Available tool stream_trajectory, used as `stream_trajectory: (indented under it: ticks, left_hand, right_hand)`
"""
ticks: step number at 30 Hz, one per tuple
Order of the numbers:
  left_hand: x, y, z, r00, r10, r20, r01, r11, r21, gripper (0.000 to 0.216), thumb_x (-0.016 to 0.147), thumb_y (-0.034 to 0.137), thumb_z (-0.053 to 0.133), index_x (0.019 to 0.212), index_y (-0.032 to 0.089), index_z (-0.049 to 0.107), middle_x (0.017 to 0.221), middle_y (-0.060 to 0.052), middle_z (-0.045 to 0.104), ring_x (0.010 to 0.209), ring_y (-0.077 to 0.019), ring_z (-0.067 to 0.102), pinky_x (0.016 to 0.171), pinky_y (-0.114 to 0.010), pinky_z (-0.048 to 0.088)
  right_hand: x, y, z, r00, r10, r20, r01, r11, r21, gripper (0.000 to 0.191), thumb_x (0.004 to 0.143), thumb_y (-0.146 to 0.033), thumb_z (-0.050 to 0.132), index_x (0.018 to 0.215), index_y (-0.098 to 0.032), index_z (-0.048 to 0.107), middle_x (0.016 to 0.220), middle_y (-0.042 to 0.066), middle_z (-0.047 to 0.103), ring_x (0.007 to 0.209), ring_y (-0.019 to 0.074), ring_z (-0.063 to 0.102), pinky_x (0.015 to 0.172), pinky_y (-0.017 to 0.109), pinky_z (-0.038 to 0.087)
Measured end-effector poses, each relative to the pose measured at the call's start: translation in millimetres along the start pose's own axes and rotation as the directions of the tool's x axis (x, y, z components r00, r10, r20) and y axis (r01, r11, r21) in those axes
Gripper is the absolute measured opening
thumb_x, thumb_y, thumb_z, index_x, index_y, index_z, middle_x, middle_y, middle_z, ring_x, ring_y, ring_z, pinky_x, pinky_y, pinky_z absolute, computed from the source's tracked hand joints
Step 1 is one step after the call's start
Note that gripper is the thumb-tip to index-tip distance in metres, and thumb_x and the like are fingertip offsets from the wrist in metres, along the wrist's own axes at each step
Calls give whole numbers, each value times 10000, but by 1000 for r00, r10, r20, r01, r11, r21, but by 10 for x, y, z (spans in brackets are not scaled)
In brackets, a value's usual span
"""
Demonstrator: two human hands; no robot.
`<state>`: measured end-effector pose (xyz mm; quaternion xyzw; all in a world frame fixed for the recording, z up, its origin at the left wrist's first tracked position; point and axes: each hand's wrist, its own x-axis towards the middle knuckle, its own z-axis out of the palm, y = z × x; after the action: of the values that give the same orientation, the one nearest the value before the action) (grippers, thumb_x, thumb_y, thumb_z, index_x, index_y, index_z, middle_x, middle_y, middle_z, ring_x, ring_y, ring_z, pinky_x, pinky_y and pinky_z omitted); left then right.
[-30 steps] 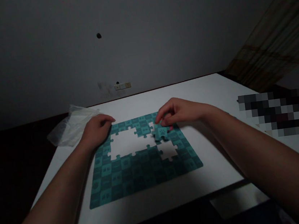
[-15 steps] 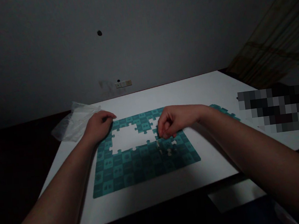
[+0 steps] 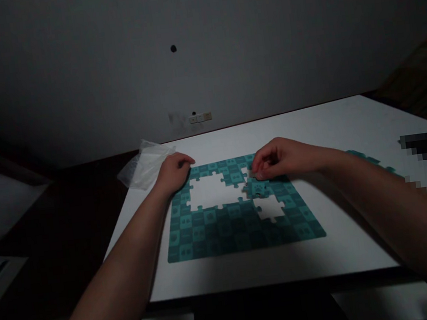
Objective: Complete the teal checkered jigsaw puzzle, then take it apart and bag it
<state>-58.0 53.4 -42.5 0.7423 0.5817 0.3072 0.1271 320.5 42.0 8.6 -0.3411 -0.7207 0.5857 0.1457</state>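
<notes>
A flat teal jigsaw puzzle with a darker checkered pattern (image 3: pixel 240 224) lies on the white rectangular table (image 3: pixel 273 267), its long axis running left to right across the person's front, the near edge roughly square to the table's near edge. The printed squares carry small dark marks like faces or paws; the room is too dim to make them out, and no writing can be read on it. Two gaps show bare table through the puzzle: a wide one in the upper middle and a smaller one to the lower right.

The right hand (image 3: pixel 281 158) has its fingers pinched together on a single teal puzzle piece (image 3: pixel 256 188), which sits tilted between the two gaps, on top of the assembled part rather than locked in. The left hand (image 3: pixel 174 173) rests palm down with curled fingers on the puzzle's far left corner, holding nothing that I can see.

Just beyond the left hand, a crumpled clear plastic bag (image 3: pixel 144 164) lies at the table's far left corner. More loose teal puzzle pieces (image 3: pixel 369 162) lie to the right, partly behind the right forearm. A white wall socket (image 3: pixel 200 117) sits low on the grey wall.
</notes>
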Motion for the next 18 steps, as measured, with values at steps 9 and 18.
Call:
stream_trajectory:
  ticks: [9,18]
  left_hand:
    - [-12,90,-27,1000,0,12,0,1000,11,250,902,172,611,947,226,852,1074,-79,828,1039,-266,746,1042,-458,587]
    - [-4,96,-30,1000,1,22,-2,1000,22,264,900,180,599,945,232,854,1072,-67,831,1052,-264,752,1052,-444,589]
  right_hand:
    - [54,102,15,987,-26,-156,27,1000,-1,436,736,-533,1005,950,-184,853,732,40,741,658,163,652,620,310,522]
    - [81,205,19,970,-21,-242,16,1000,-21,435,798,-570,950,967,-189,828,769,50,739,683,177,636,617,319,484]
